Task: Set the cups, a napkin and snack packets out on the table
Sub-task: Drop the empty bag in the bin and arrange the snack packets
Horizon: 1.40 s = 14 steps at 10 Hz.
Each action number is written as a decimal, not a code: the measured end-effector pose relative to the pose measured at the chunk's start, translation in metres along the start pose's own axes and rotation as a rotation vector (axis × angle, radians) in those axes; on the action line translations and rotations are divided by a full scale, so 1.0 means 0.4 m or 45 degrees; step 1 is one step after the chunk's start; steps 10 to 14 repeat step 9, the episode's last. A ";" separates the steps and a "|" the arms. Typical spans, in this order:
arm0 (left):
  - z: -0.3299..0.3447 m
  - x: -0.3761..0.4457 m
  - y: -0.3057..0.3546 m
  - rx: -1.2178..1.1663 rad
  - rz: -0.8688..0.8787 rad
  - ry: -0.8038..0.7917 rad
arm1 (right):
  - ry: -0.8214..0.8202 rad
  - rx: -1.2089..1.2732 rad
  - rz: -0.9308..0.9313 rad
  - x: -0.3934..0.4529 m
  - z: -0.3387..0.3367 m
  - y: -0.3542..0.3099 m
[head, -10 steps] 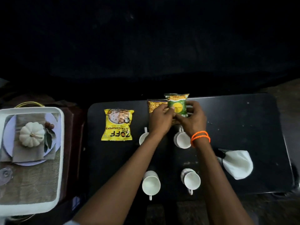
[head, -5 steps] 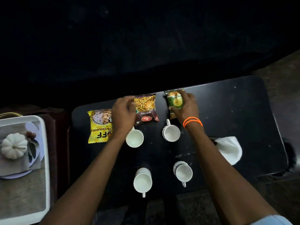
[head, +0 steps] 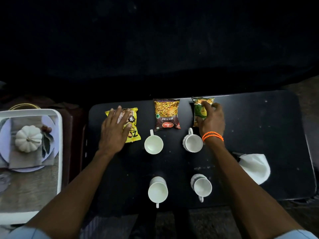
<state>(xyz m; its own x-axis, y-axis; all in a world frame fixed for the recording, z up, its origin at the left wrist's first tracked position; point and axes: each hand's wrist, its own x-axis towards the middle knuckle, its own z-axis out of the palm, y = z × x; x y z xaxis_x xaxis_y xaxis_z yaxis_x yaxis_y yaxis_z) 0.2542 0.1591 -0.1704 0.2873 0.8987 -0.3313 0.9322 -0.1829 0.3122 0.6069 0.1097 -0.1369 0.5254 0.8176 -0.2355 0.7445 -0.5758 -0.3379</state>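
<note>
Three snack packets lie in a row along the far side of the black table (head: 259, 128). My left hand (head: 114, 131) rests flat with straight fingers on the yellow packet (head: 133, 135). The brown mixture packet (head: 166, 114) lies free in the middle. My right hand (head: 211, 118) has its fingers curled on the green packet (head: 200, 109). Several white cups stand in two rows: two far cups (head: 153, 144) (head: 193, 143) and two near cups (head: 158, 191) (head: 202, 187). A white folded napkin (head: 255, 167) lies at the right.
A white tray (head: 59, 145) stands left of the table on a dark stand; it holds a plate (head: 4, 135), a grey cloth and a small white pumpkin (head: 27, 138). The far background is dark. Floor shows past the table's right edge.
My left hand let go of the mixture packet and moved left onto the yellow packet. My right hand stays on the green packet, which now lies further right of the mixture packet.
</note>
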 end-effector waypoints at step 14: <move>-0.211 0.040 0.036 0.278 0.191 0.228 | 0.280 -0.170 -0.233 -0.005 -0.168 -0.096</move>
